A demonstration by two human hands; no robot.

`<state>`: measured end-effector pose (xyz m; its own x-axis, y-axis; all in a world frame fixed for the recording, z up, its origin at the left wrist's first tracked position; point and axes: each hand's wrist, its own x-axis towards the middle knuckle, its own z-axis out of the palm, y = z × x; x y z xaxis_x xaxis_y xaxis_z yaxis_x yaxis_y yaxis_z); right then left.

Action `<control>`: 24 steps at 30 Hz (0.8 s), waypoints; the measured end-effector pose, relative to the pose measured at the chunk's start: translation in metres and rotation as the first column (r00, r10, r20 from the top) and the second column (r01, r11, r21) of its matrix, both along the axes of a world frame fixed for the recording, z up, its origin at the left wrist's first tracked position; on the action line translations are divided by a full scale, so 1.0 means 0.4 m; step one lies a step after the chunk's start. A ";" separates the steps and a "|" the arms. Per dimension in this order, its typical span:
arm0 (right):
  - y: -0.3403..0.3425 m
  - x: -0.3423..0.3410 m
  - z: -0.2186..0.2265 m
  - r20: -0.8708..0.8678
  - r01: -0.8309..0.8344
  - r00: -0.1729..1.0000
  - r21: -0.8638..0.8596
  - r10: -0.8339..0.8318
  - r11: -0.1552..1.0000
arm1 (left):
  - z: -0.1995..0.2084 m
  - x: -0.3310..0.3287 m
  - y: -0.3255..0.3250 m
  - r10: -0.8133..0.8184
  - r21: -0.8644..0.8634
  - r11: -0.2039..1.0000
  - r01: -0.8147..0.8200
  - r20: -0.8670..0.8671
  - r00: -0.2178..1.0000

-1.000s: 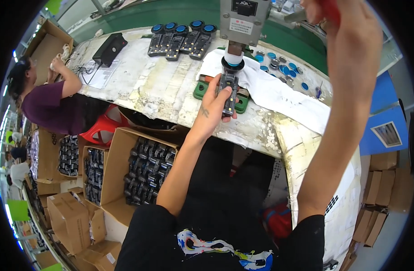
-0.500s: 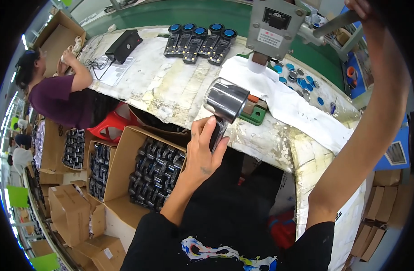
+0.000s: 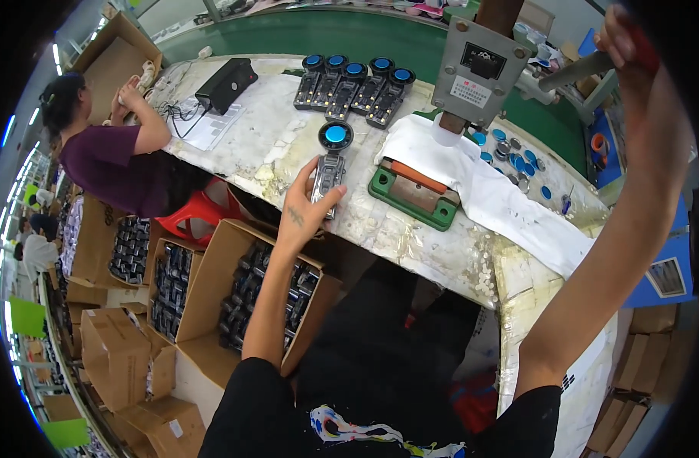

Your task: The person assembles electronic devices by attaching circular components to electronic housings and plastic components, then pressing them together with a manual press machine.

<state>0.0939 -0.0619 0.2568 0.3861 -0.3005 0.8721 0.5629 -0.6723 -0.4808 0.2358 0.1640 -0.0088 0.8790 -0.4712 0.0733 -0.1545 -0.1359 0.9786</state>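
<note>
My left hand (image 3: 307,204) is closed around the handle of a black handheld device (image 3: 330,174) with a round head. A blue disc (image 3: 336,135) sits in that head, facing up. The device is over the worktable, left of the press. Raised at the far right, my right hand (image 3: 624,46) is wrapped round the end of the lever (image 3: 574,71) of a grey hand press (image 3: 471,76). Below the press ram, a white cloth (image 3: 426,149) partly covers the green base (image 3: 410,206), where an orange-brown strip (image 3: 417,174) shows.
Several similar devices (image 3: 346,88) with blue discs lie at the back of the table. Loose blue and silver discs (image 3: 517,156) are scattered right of the press. A black box (image 3: 227,82) with cables stands far left, near a seated person (image 3: 120,160). Cartons (image 3: 250,298) of dark parts stand at lower left.
My left hand has moved left, away from the press base, and turned the device so its blue disc shows instead of its shiny side. My right hand stays on the lever.
</note>
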 end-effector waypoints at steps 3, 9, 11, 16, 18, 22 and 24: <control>-0.007 -0.004 -0.001 0.004 0.017 1.000 0.000 -0.017 1.000 | 0.003 0.055 -0.040 -0.029 0.217 0.976 -0.002 0.138 0.990; -0.020 -0.009 0.000 0.011 0.038 0.999 0.021 -0.039 0.999 | -0.035 0.117 -0.104 -0.131 0.334 0.934 -0.124 0.646 0.752; -0.017 0.000 -0.001 0.012 0.050 0.999 0.028 -0.050 0.998 | -0.043 0.121 -0.118 -0.148 0.378 0.909 -0.178 0.690 0.708; -0.024 0.005 -0.001 0.021 0.060 0.998 0.047 -0.061 0.997 | -0.023 0.125 -0.139 -0.090 0.305 0.949 -0.076 0.496 0.864; -0.023 -0.004 -0.006 0.024 0.065 0.997 0.057 -0.066 0.996 | -0.023 0.131 -0.146 -0.095 0.297 0.952 -0.074 0.516 0.851; -0.042 -0.016 0.000 -0.001 0.119 0.993 0.114 -0.119 0.986 | -0.019 0.125 -0.165 -0.093 0.292 0.955 -0.053 0.463 0.882; -0.047 -0.003 0.005 -0.031 0.162 0.987 0.165 -0.159 0.973 | -0.028 0.128 -0.174 -0.118 0.327 0.944 -0.054 0.486 0.866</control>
<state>0.0928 -0.0805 0.2587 0.3357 -0.5004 0.7981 0.4444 -0.6629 -0.6026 0.2870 0.0944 -0.0201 0.7503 -0.5712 0.3328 -0.6130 -0.4126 0.6738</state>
